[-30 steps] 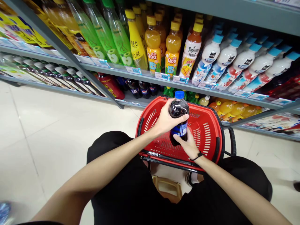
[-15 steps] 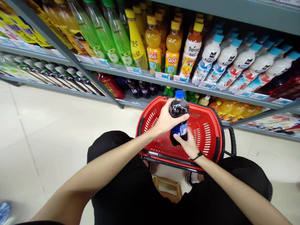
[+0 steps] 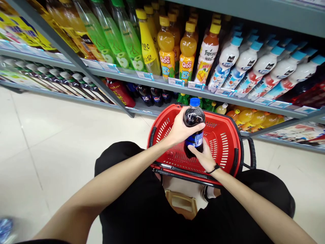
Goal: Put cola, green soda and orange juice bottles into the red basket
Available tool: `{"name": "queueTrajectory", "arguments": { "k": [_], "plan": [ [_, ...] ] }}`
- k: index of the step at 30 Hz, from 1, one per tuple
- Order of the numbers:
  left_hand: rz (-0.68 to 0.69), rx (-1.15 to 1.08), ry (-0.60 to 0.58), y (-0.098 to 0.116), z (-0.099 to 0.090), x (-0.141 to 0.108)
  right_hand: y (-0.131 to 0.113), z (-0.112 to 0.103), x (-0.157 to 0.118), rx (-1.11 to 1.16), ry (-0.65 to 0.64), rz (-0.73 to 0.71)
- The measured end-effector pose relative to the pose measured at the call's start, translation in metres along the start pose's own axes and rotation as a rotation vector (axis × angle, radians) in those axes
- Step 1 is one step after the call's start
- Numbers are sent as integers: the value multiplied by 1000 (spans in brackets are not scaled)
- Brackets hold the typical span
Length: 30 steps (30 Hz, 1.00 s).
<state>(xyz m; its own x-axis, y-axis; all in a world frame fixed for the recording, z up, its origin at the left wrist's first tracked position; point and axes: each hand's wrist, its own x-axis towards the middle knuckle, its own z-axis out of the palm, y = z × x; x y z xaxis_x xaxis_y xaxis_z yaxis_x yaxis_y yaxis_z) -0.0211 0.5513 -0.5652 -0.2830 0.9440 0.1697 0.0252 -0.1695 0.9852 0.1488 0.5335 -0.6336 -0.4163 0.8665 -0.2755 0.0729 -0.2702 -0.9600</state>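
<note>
A dark cola bottle (image 3: 194, 117) with a blue cap and blue label is held over the red shopping basket (image 3: 230, 135), cap end toward the shelf. Around its upper part wraps my left hand (image 3: 180, 128), thumb lying across the front. My right hand (image 3: 204, 156), with a black band at the wrist, grips the bottle near its base from the right. Both hands' other fingers are mostly hidden behind the bottle. Through the basket's slotted red walls and floor I see no other goods.
Grey shelves of drinks stand ahead, with Qoo juice bottles (image 3: 187, 54), white bottles with blue caps (image 3: 227, 59) and, lower down, Pepsi bottles (image 3: 156, 97). The basket's black handle (image 3: 251, 152) sticks out right. A tan stool (image 3: 181, 201) shows between my legs.
</note>
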Motion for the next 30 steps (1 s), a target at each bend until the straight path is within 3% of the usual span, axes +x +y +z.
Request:
{"name": "queueTrajectory", "arguments": {
  "k": [25,30],
  "plan": [
    [-6,-10,-4,-3,-1,2,-3,0,0,17,-7,6],
    [-45,-186,13,6,-10,13,-16,-7,3,50,-87,-14]
  ]
}}
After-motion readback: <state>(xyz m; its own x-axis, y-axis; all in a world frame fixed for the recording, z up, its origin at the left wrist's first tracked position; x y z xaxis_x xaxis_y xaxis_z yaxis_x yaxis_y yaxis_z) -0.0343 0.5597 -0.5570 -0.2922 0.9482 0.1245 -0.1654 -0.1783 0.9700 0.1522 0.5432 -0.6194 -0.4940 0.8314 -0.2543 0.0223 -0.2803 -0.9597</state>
